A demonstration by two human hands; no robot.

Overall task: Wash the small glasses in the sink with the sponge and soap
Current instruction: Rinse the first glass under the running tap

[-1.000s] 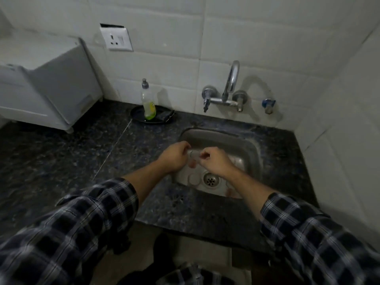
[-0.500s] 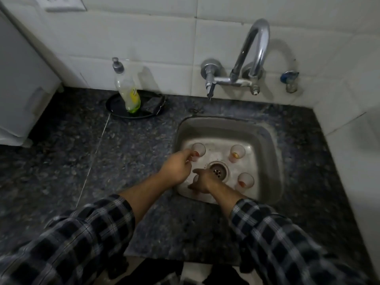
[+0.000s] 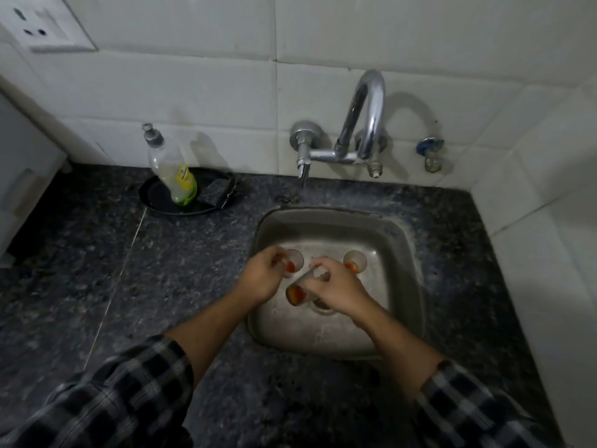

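Small clear glasses with red-orange residue stand in the steel sink (image 3: 397,321). My right hand (image 3: 339,291) holds one small glass (image 3: 298,291) tilted on its side over the drain, its reddish bottom toward me. My left hand (image 3: 263,279) pinches the rim of another glass (image 3: 293,261) standing at the sink's back left. A third glass (image 3: 354,261) stands upright at the back right. The soap bottle (image 3: 172,173) with yellow-green liquid and a dark sponge (image 3: 218,192) rest on a black plate (image 3: 155,198) left of the tap.
A chrome tap (image 3: 365,124) juts from the tiled wall above the sink, with a small valve (image 3: 429,153) to its right. Dark granite counter (image 3: 97,270) surrounds the sink. A white appliance (image 3: 19,176) stands at the far left, a wall socket (image 3: 42,27) above it.
My right hand has lifted a glass from the front left of the sink and tipped it over the drain. The camera has moved closer to the sink.
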